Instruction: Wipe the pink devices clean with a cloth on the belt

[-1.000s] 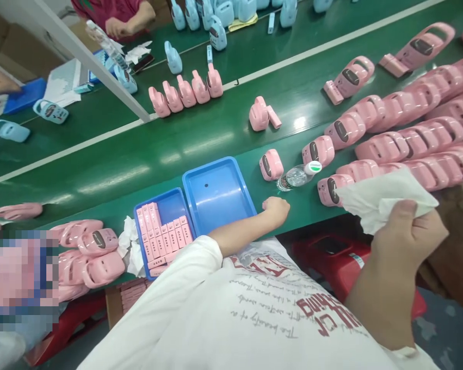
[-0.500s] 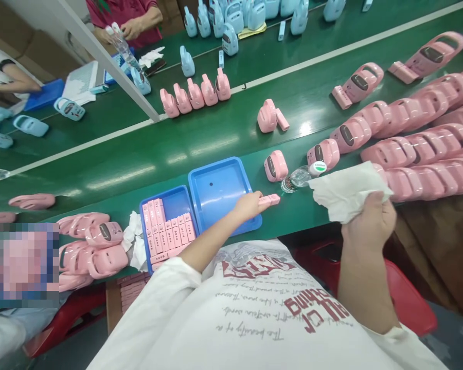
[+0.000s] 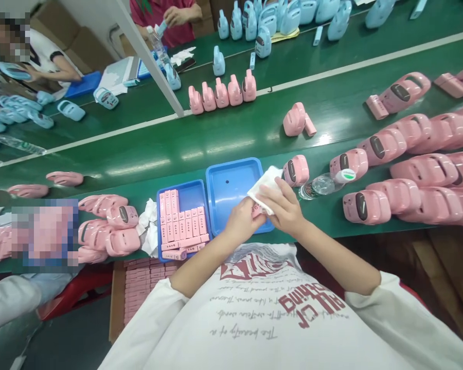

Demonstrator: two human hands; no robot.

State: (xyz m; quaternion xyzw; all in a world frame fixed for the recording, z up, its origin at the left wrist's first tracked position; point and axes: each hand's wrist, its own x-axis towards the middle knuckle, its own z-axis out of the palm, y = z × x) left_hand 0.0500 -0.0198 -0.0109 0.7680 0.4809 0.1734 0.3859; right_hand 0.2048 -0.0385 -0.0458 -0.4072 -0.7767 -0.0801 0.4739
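Note:
Over the right edge of a blue tray (image 3: 231, 167), my two hands meet. My left hand (image 3: 242, 218) is closed around a small pink block (image 3: 256, 209), which is mostly hidden by fingers and cloth. A white wipe (image 3: 265, 186) is pressed against that block by my right hand (image 3: 283, 205), its fingers bent over the wipe. On the left, another blue tray (image 3: 181, 187) holds rows of pink blocks (image 3: 175, 228) with small dark marks. A pink handled case (image 3: 296, 170) with a dark window stands just right of my hands.
A clear bottle (image 3: 318, 186) with a white cap lies right of my hands. Rows of pink cases (image 3: 386, 146) fill the bench's right side. Crumpled tissues (image 3: 149, 226) and more pink cases (image 3: 121, 241) lie left. Across the bench, a co-worker's hand (image 3: 177, 16) is near blue cases (image 3: 270, 23).
My right hand has come left with the wipe and brought it onto the block in my left hand. The view has shifted, so the bench items appear further right.

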